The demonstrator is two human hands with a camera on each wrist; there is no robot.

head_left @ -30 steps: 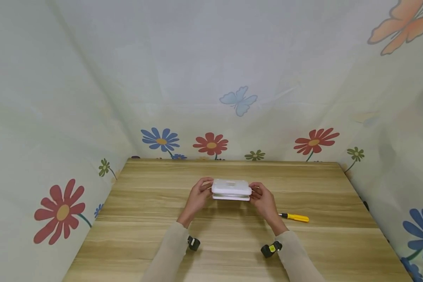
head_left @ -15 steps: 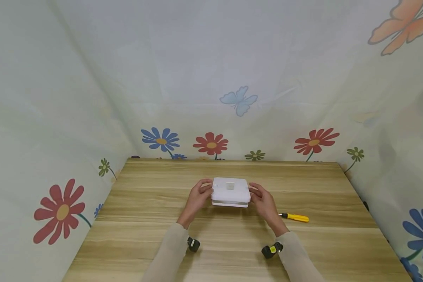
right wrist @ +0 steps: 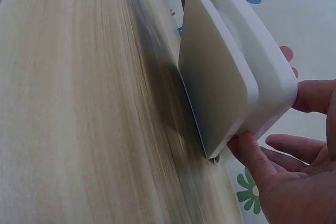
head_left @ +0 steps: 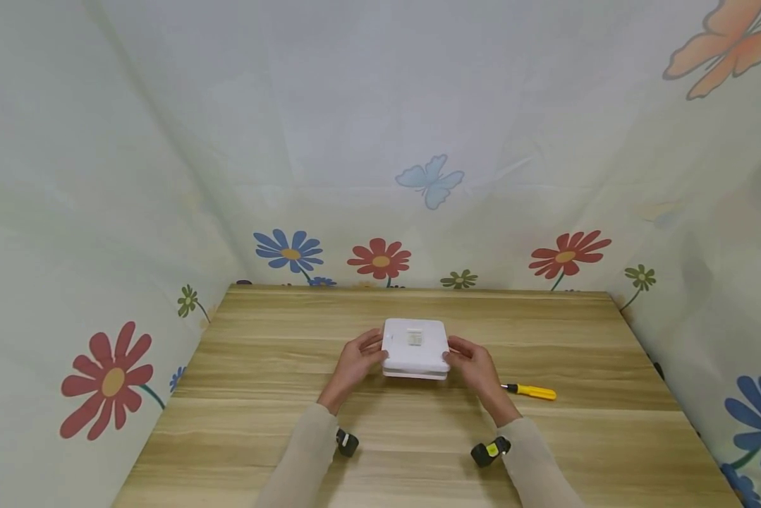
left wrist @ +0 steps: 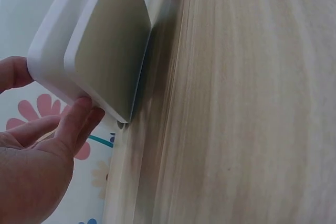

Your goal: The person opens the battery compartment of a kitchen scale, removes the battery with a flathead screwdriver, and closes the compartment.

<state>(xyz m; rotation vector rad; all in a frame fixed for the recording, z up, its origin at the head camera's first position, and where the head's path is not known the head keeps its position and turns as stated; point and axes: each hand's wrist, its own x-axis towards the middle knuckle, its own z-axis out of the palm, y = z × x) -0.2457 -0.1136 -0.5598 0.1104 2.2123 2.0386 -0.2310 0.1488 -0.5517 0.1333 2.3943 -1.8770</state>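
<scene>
In the head view, a white square device with rounded corners and a small pale label on its upper face is held between my two hands. It has a thick upper body and a thin flat plate below, with a narrow gap between them. Its near side is raised, and its far edge is right at the tabletop. My left hand pinches the left side, thumb on the upper body and fingers lower at the plate's edge. At the opposite side, my right hand grips it likewise, as the right wrist view shows.
A yellow-handled screwdriver lies on the wooden table to the right of my right hand, its tip partly hidden by the forearm. Behind the table's back edge hangs a white curtain printed with flowers and butterflies.
The near side of the white device has come down, so its upper face now shows more fully. Both thumbs have shifted onto its near upper edges. The screwdriver has stayed put.
</scene>
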